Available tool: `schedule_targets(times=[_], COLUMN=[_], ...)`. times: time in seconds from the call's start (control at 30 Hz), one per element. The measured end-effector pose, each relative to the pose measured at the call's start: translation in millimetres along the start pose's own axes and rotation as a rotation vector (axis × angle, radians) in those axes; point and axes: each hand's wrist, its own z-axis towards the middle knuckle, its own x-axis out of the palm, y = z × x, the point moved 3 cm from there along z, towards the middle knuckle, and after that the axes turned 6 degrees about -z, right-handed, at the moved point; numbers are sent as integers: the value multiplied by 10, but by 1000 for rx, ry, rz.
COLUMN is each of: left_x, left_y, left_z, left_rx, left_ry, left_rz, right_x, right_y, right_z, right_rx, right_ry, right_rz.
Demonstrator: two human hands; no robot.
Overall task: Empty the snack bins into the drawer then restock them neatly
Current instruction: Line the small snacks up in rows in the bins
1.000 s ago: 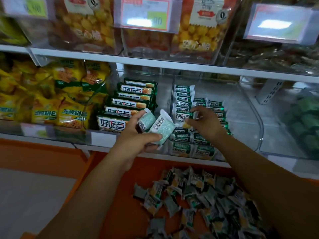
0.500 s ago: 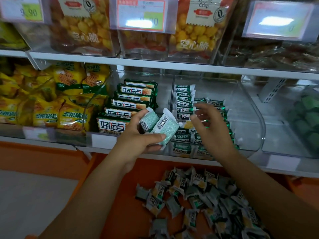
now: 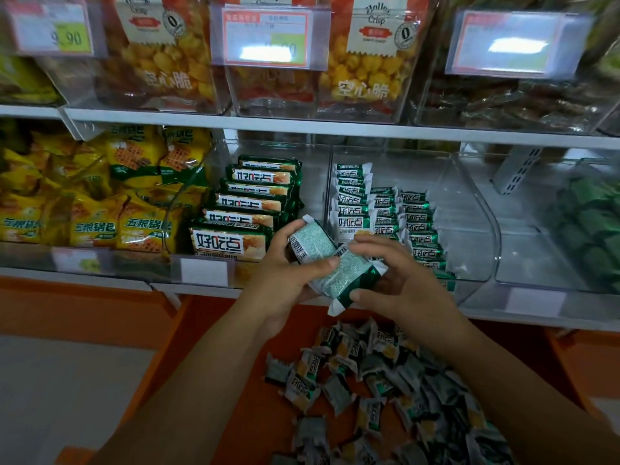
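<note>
Left hand (image 3: 285,280) and right hand (image 3: 402,286), both bare
Fingernails are short and plain; the left forearm (image 3: 208,380) and right forearm (image 3: 503,380) are uncovered from wrist to the picture's lower edge.

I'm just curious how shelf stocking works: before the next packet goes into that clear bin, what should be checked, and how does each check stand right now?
1. Left hand grips the two packets: ok.
2. Right hand pinches the lower packet: ok.
3. Held packets face front-side up like the rows: not ok, barcode sides show.
4. Clear bin has bare room right of the rows: ok.
5. Loose packets left in the drawer for restocking: ok.
</note>
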Motion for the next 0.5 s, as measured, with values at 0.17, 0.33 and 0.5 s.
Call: schedule_targets(times=[0.17, 0.33, 0.5], left_x=[8, 6, 40], left_y=[-2, -63, -34], left_z=[55, 59, 32], left_rx=[-43, 11, 69], left_ry=[-12, 12, 77], left_rz=[-46, -15, 97], right_x=[-55, -102, -50], right_y=[-7, -88, -64], right_z=[66, 127, 144], right_rx=[6, 189, 200], right_ry=[58, -75, -57], right_rz=[-92, -46, -92])
